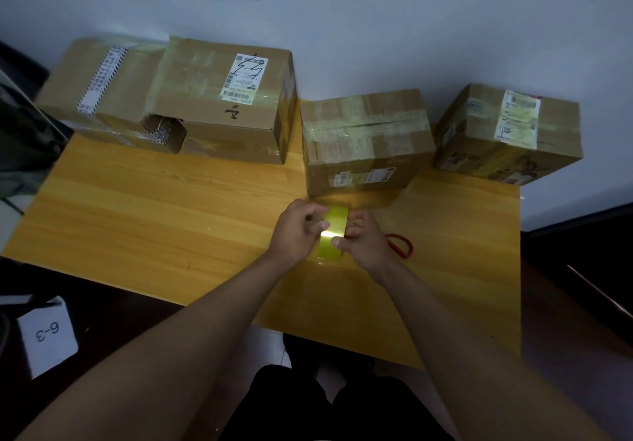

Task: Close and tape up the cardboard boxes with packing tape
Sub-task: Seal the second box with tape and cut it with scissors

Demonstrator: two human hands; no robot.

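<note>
Roll of yellow packing tape (333, 231): standing on edge over the middle of the wooden table (144, 207), just in front of the centre box, being held between both hands.

Left hand (297, 231): gripping the left side of the roll, fingers curling round it, thumb tip lying against the tape face.

Right hand (363, 239): holding the right side, fingers curled, thumb pressing the shiny outer wrap; whether a loose end is being pinched cannot be told.

Centre box (366, 142): sitting nearest the hands, flaps down, tape glinting across its top seam.

Right box (507, 134): sitting near the table's far right corner, taped, labels on top, well apart from the hands.

Large labelled box (226, 98): sitting against the wall, left of the centre box and almost touching it.

Far-left box (106, 87): lying partly under or behind the large one, a flap at its front corner gaping.

Red cord loop (400, 243): lying just right of the right hand.

Open room: bare tabletop stretching left of the hands to the left edge, and along the near edge.

White card marked 6-3 (48, 334): lying off the table, lower left
</note>
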